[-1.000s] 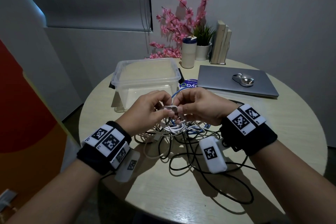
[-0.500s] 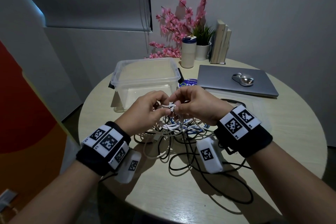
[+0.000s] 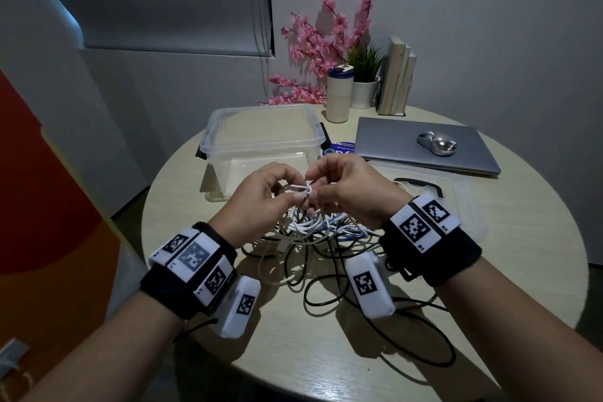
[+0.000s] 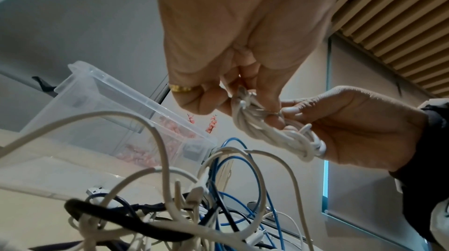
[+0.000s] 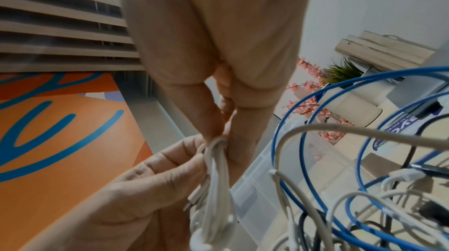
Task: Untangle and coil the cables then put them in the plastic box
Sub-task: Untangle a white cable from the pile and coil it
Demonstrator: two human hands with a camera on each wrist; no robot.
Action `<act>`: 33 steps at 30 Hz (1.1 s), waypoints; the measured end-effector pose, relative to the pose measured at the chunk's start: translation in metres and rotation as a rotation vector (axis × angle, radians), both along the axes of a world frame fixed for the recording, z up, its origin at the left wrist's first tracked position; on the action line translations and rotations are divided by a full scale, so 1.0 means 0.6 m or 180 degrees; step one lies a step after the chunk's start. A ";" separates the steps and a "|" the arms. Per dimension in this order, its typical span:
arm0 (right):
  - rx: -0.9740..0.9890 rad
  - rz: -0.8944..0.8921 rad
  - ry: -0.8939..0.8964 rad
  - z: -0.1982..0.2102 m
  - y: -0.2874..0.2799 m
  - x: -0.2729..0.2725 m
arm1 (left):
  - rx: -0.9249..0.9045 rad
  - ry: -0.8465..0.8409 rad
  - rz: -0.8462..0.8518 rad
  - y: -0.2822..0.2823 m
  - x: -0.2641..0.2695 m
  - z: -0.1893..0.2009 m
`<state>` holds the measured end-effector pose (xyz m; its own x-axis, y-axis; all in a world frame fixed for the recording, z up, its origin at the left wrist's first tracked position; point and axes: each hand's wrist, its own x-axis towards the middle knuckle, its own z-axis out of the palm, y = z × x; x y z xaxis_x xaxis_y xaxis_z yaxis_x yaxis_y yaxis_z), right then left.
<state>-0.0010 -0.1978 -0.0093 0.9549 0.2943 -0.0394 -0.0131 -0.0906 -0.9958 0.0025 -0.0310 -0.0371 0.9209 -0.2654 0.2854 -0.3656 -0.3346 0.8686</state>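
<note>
Round table [image 3: 489, 238] under cables [image 3: 313, 238], box [image 3: 264, 140], laptop [image 3: 408, 143]

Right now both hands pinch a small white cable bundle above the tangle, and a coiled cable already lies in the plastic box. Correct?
Not quite. The plastic box holds no cable, as the head view shows. Both the left hand and right hand do pinch the white cable bundle above the tangle.

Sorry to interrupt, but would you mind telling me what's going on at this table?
A person is sorting a tangle of cables on a round table. Both the left hand and the right hand pinch a small white cable bundle, held above the pile. The rest, white, black and blue cables, lies knotted below the hands. The clear plastic box behind them holds no cables yet. A closed laptop lies off to the right.
</note>
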 end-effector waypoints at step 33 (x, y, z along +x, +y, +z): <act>0.0231 -0.0249 0.0583 0.011 0.005 0.012 | 0.0823 -0.1532 0.0219 0.003 0.005 -0.010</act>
